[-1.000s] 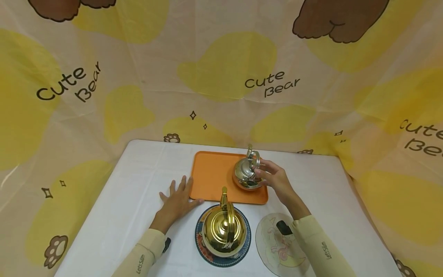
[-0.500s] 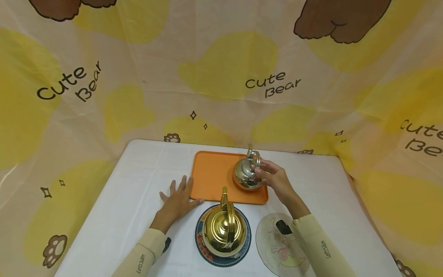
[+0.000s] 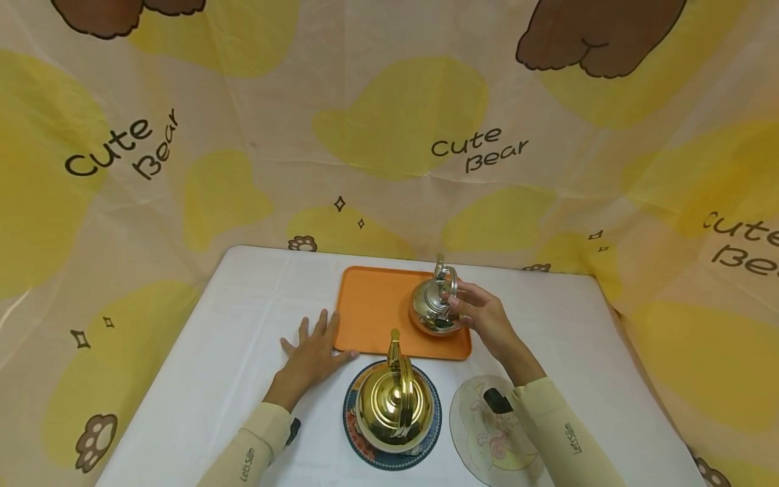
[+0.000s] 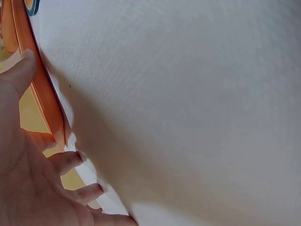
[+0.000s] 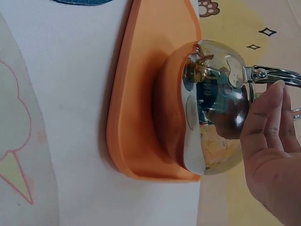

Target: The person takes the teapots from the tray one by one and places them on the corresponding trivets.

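Note:
A shiny silver teapot (image 3: 433,312) stands upright on the right part of an orange tray (image 3: 371,304). My right hand (image 3: 487,319) pinches its handle between thumb and fingers, as the right wrist view of the teapot (image 5: 218,108) also shows. Spread fingers mark my left hand (image 3: 312,355), which rests at the tray's near left corner; its thumb and a finger touch the rim. In the left wrist view that hand (image 4: 28,165) lies beside the tray edge (image 4: 44,89). Nearer to me, a gold teapot (image 3: 383,406) sits on a round blue patterned mat (image 3: 349,414).
A pale round mat (image 3: 471,426) with a drawing lies right of the gold teapot, partly under my right forearm. The white tabletop (image 3: 231,338) ends at a yellow printed cloth (image 3: 389,128) behind and at the sides.

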Demonstrator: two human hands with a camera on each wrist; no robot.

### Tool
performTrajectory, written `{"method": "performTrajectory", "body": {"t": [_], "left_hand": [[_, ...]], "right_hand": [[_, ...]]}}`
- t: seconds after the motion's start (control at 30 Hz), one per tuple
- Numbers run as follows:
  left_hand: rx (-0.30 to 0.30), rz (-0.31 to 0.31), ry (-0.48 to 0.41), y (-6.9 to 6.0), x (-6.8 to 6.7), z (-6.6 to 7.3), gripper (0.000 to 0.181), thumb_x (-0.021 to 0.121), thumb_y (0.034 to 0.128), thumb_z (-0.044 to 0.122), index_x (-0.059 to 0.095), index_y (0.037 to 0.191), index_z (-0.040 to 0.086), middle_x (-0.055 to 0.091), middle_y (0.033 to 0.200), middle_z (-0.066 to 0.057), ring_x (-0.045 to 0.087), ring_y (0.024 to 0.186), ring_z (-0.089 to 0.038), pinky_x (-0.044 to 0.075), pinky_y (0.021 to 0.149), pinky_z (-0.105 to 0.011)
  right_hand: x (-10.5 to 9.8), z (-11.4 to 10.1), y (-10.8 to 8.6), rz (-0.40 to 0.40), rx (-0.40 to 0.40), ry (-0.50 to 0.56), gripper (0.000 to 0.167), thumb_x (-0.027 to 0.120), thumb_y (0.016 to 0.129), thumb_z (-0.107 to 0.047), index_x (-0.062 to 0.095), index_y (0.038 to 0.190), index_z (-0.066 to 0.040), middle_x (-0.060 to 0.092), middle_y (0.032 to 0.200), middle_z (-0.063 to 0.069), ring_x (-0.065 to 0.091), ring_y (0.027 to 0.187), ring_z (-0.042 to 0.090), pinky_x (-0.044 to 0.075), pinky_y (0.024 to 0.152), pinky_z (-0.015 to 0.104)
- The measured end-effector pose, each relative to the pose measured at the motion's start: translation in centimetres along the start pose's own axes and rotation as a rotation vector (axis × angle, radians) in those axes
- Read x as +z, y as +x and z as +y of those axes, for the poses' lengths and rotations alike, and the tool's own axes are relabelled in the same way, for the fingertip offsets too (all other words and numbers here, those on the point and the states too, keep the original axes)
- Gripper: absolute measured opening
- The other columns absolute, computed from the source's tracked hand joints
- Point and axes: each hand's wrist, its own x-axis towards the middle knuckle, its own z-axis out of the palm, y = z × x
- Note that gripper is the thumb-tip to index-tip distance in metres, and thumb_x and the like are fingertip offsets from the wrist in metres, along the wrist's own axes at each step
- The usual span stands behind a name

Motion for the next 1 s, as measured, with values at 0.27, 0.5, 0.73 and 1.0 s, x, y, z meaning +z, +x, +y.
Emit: {"method": "performTrajectory", "body": {"t": [0.27, 0.5, 0.73, 1.0], "left_hand": [[0.000, -0.007, -0.002, 0.1, 0.2, -0.2, 0.099, 0.064, 0.0979, 0.065, 0.026, 0.169, 0.008, 0.020, 0.174, -0.025, 0.014, 0.155, -0.064, 0.012, 0.103, -0.095], [-0.003, -0.015, -0.007, 0.2, 0.5, -0.3, 0.100, 0.063, 0.0979, 0.066, 0.024, 0.169, 0.009, 0.018, 0.175, -0.024, 0.011, 0.156, -0.063, 0.010, 0.104, -0.095], [-0.003, -0.013, -0.005, 0.1, 0.5, -0.4, 0.100, 0.063, 0.0977, 0.066, 0.024, 0.169, 0.008, 0.018, 0.174, -0.024, 0.012, 0.155, -0.063, 0.010, 0.103, -0.095], [-0.002, -0.014, -0.009, 0.0, 0.3, -0.2, 0.099, 0.063, 0.0983, 0.065, 0.024, 0.169, 0.009, 0.018, 0.174, -0.025, 0.012, 0.155, -0.064, 0.010, 0.103, -0.096]], "right_hand": [[-0.1, 0.1, -0.4, -0.035, -0.005, 0.058, 0.049, 0.069, 0.105, -0.022, 0.057, 0.149, -0.005, 0.066, 0.145, 0.016, 0.065, 0.112, 0.023, 0.056, 0.093, 0.037], [-0.1, -0.1, -0.6, -0.057, -0.026, 0.082, 0.051, 0.069, 0.105, -0.018, 0.055, 0.150, -0.001, 0.067, 0.144, 0.017, 0.067, 0.108, 0.021, 0.056, 0.091, 0.035], [-0.1, -0.7, -1.2, -0.062, -0.029, 0.118, 0.051, 0.067, 0.106, -0.018, 0.053, 0.152, -0.002, 0.067, 0.143, 0.015, 0.065, 0.106, 0.020, 0.056, 0.088, 0.032], [-0.2, -1.7, -1.6, -0.046, -0.025, 0.134, 0.048, 0.067, 0.106, -0.017, 0.055, 0.150, -0.004, 0.072, 0.136, 0.004, 0.064, 0.116, 0.021, 0.057, 0.093, 0.034]]}}
